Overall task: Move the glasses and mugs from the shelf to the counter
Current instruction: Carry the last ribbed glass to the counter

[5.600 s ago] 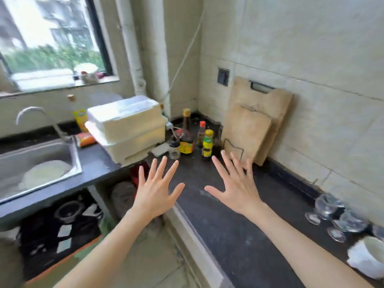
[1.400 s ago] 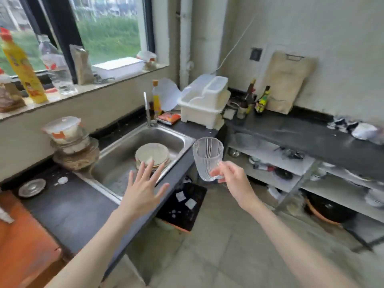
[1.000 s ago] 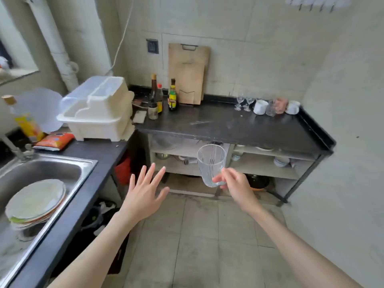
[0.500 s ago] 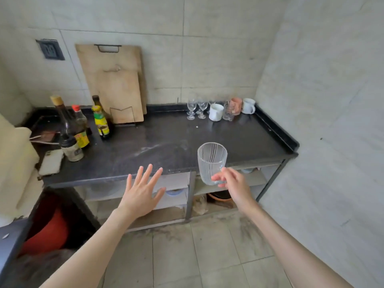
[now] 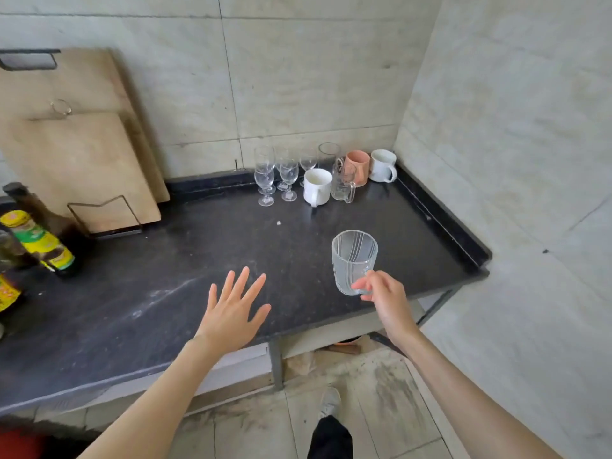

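Note:
My right hand (image 5: 384, 294) pinches the base of a ribbed clear glass (image 5: 353, 258), upright in the air above the front right of the dark counter (image 5: 198, 260). My left hand (image 5: 233, 309) hovers over the counter's front with fingers spread and holds nothing. At the back right corner stand several stemmed glasses (image 5: 276, 175), a white mug (image 5: 317, 187), a clear glass mug (image 5: 344, 182), a tall clear glass (image 5: 329, 154), a pink mug (image 5: 357, 167) and another white mug (image 5: 383, 165).
Two wooden cutting boards (image 5: 76, 144) lean on the wall at the back left in a wire stand. Sauce bottles (image 5: 36, 240) stand at the left edge. A raised lip (image 5: 440, 220) runs along the counter's right side. Tiled walls close the corner.
The view has swung from the sink side to this counter and come closer. My right hand, with the ribbed glass in it, is now over the counter's front right; my left hand stays spread.

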A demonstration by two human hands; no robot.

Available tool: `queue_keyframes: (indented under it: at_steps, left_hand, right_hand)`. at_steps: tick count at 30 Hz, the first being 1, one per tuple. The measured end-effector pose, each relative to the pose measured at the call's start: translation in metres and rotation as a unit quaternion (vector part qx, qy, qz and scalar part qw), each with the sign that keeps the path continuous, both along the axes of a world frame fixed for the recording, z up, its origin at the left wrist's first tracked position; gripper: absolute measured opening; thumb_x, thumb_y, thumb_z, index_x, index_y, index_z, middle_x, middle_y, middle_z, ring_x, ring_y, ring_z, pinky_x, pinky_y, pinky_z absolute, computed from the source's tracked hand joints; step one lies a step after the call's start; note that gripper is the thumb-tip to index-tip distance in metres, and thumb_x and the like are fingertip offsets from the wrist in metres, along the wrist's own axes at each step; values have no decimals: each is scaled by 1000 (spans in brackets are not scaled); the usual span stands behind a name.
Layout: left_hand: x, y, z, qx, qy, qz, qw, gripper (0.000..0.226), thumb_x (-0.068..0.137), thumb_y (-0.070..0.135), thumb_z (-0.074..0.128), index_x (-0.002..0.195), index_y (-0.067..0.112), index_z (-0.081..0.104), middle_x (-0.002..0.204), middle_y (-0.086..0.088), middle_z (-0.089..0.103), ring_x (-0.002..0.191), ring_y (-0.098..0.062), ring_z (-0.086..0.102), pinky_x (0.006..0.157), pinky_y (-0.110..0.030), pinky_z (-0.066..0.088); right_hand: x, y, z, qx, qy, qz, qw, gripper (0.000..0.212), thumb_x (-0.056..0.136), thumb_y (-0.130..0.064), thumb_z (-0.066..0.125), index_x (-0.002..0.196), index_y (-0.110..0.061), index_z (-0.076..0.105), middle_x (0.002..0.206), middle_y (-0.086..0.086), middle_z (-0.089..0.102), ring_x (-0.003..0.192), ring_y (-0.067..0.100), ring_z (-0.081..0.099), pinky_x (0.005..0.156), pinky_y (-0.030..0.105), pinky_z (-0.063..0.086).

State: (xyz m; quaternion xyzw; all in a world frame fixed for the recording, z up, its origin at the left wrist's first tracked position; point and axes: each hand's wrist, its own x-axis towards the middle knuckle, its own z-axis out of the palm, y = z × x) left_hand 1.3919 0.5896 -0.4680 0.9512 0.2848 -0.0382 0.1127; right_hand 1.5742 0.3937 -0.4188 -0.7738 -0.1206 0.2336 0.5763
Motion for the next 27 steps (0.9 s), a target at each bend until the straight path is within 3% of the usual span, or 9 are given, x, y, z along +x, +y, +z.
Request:
queue_keyframes:
  at_steps: [4,7,11,13,21,24,27]
  left_hand:
    - [88,17,-13,-41,36,1,999,62,95,55,21,149,34,-1,160,0,-7,146,-27,-10,116,-51,-3]
    - [151,30,-24,-68,72,-7,995,62,95,54,22,149,34,-2,159,-2,-11,146,-27,-11,116,-51,-3]
    - [219,54,-39,-61,88,-14,994,62,95,54,22,149,33,-1,159,-3,-11,146,-27,-11,116,-52,-1]
    - [246,63,-52,-60,90,-10,994,62,95,53,22,149,32,-1,159,-3,-11,146,-28,-10,116,-52,-1]
    - [306,78,-116,-56,106,10,993,62,95,52,21,148,31,-5,159,-8,-10,146,-31,-10,115,-53,1]
    - [312,88,-130,-33,96,37,994,62,95,52,19,148,31,-5,159,-9,-8,146,-31,-9,115,-54,0]
    - [317,100,-136,-21,71,51,996,62,95,51,21,149,29,0,159,-11,-2,146,-32,-5,115,-55,2]
  right_hand:
    - [91,30,-16,-27,30,-20,999,31,83,-17,43,53,-21,52,96,13,69,85,22,62,93,47,48]
    - [150,54,-23,-47,30,-26,998,20,78,-19,45,60,-12,52,101,26,64,83,24,58,93,50,47]
    - [216,83,-42,-73,41,-50,995,21,83,-19,45,67,-12,57,95,13,64,96,31,61,78,33,45]
    - [245,95,-53,-78,55,-56,994,19,82,-18,46,66,-14,56,89,5,62,97,31,62,77,32,44]
    - [328,138,-100,-52,90,-102,989,22,81,-12,47,60,-12,54,85,6,60,102,34,59,97,46,45]
    - [348,156,-108,-35,102,-109,988,23,79,-8,45,57,-11,51,94,11,60,92,21,60,99,48,45]
    - [360,169,-116,-17,114,-102,988,23,79,-9,46,58,-14,52,109,11,61,88,16,60,97,41,47]
